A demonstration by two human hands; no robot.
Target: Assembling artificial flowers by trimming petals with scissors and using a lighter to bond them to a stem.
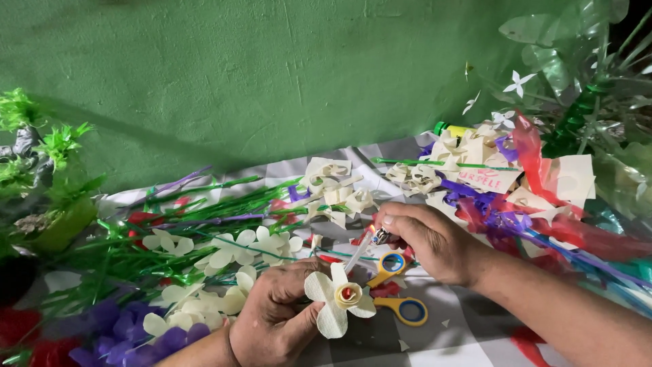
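Note:
My left hand (275, 309) holds a cream paper flower (339, 299) with a rolled yellow centre and a red core, petals facing up. My right hand (428, 238) grips a small lighter (379, 236) with a little flame at its tip, just above and right of the flower. A thin white stem (356, 255) runs from the flower up toward the lighter. Yellow-handled scissors (401, 285) with blue rings lie on the cloth beneath my hands.
A checked grey and white cloth (468, 326) covers the surface against a green wall (272, 75). Green stems and cream flowers (224, 248) lie at left, purple flowers (115, 333) at lower left, paper and plastic scraps (502, 183) at right, a green plant (41, 170) at far left.

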